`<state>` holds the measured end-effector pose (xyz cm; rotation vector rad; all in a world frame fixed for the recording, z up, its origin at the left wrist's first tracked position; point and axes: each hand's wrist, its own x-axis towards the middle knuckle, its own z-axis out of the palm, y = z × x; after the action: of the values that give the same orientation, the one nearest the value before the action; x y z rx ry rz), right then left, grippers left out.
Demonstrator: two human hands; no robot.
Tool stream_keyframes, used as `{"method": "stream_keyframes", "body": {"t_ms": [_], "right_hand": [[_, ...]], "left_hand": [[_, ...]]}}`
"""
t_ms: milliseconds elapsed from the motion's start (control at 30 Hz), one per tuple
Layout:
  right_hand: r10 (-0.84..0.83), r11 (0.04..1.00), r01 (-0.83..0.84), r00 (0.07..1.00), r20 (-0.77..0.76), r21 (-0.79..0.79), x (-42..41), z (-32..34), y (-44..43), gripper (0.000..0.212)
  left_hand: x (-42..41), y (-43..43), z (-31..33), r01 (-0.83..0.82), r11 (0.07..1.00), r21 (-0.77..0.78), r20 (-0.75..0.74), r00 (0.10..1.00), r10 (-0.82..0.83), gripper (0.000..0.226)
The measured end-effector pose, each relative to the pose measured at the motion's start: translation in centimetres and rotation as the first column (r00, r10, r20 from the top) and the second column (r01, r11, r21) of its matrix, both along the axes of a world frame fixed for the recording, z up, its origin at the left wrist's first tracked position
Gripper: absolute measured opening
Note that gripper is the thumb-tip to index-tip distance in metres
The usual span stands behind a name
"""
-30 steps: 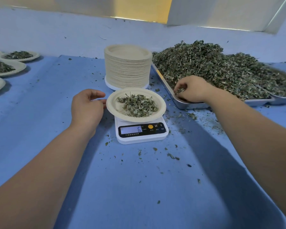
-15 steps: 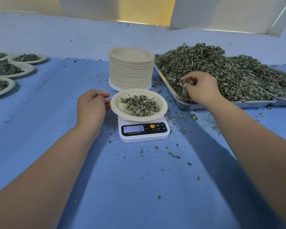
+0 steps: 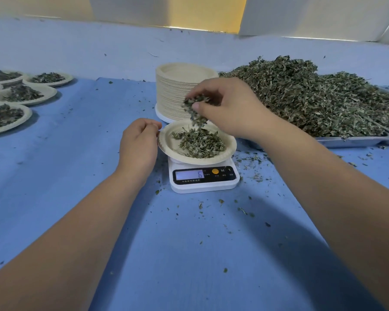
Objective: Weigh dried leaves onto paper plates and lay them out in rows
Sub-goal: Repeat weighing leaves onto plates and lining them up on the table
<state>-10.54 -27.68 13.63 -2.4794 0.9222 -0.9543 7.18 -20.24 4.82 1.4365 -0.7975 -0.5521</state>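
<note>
Right grip: the right hand [image 3: 229, 108] hangs just above the paper plate [image 3: 164, 144], thumb and fingers closed on a pinch of dried leaves [image 3: 194, 111] whose lower bits dangle toward the plate.
Left grip: the left hand [image 3: 138, 142] sits curled at the plate's left rim; I cannot tell whether its fingertips pinch the rim or only touch it.
Where the leaves are: a small pile [image 3: 199, 142] lies on the plate, which sits on the kitchen scale [image 3: 203, 185]; the display [image 3: 190, 175] shows 6. The bulk heap [image 3: 312, 97] fills the metal tray [image 3: 350, 140] to the right.
Risk, false reading: any left-hand pressure on the rim would likely skew the weight.
Risk, overshoot: dropping the whole pinch at once may pass the target, forcing leaves back out.
Risk, spill: light flakes can drift past the rim and join the crumbs [image 3: 243, 209] on the blue desk [image 3: 189, 254].
Risk, tipping: the plate overhangs the scale, so a nudge could tilt it.
Risk, knock: the right wrist is near the stack of empty plates [image 3: 175, 90].
Laid out: filled plates [image 3: 23, 94] sit far left.
</note>
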Motion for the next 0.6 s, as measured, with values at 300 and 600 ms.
{"method": "stream_keyframes", "body": {"t_ms": [300, 600], "right_hand": [[0.019, 0.996, -0.036, 0.979, -0.202, -0.083, 3.0, -1.6, 0.7, 0.019], [-0.065, 0.991, 0.045, 0.985, -0.157, -0.124, 3.2, -2.1, -0.4, 0.020]], "left_hand": [[-0.8, 0.3, 0.4, 0.079, 0.996, -0.026, 0.099, 0.992, -0.077, 0.018], [-1.1, 0.4, 0.2, 0.119, 0.992, -0.036, 0.200, 0.974, -0.109, 0.013]]}}
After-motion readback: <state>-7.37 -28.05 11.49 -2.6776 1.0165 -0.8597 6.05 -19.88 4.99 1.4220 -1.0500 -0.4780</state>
